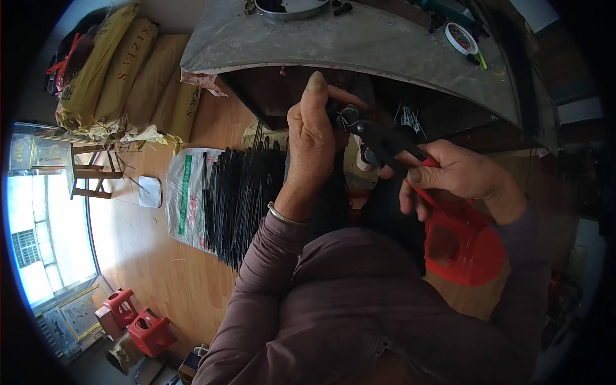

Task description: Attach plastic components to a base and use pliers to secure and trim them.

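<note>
My left hand (312,138) is raised in front of the grey table's edge and pinches a thin black rod piece with a small wire end at its fingertips. My right hand (452,174) grips red-handled black pliers (385,142), whose jaws point left and meet the piece held by the left hand. A silver bangle sits on my left wrist. Below the hands lies a big bundle of long black rods (240,199) on a white woven sack (183,199) on the wooden floor.
A grey metal table (359,45) spans the top, with a round pan (289,8) and a tape roll (461,37) on it. Yellow wrapped bundles (122,70) lie at upper left. Red plastic stools (465,247) stand at right and at lower left (138,321). A small wooden frame (93,170) stands left.
</note>
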A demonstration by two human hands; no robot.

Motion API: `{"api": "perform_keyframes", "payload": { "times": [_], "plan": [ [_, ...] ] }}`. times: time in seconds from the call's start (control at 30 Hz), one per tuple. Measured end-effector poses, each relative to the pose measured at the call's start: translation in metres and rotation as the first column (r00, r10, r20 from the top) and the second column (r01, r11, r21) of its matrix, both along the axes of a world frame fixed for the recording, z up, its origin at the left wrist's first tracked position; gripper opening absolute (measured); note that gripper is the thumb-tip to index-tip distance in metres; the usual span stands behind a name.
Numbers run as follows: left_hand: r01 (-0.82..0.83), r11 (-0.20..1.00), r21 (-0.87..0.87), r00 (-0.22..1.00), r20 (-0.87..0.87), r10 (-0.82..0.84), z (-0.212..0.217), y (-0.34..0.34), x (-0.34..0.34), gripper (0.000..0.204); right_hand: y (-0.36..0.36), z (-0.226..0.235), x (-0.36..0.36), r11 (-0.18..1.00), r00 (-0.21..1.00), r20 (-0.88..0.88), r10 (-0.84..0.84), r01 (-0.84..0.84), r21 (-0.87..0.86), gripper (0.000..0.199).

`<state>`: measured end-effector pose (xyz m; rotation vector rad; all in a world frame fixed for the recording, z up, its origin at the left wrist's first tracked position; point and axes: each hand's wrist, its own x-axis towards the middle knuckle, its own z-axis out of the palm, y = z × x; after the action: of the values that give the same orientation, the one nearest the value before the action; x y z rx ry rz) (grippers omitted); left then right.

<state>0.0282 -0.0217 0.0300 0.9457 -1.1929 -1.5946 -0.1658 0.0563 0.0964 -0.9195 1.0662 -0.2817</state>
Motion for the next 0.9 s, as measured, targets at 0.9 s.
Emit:
{"api": "perform_keyframes", "payload": {
  "times": [0.9],
  "plan": [
    [-0.059,0.975,0.213,0.955,-0.273,0.118,-0.022,-0.009,-0.004,0.057,-0.004,-0.069,-0.048,0.14,0.665,-0.435,-0.607,-0.449,-0.883,0.014]
  ]
}}
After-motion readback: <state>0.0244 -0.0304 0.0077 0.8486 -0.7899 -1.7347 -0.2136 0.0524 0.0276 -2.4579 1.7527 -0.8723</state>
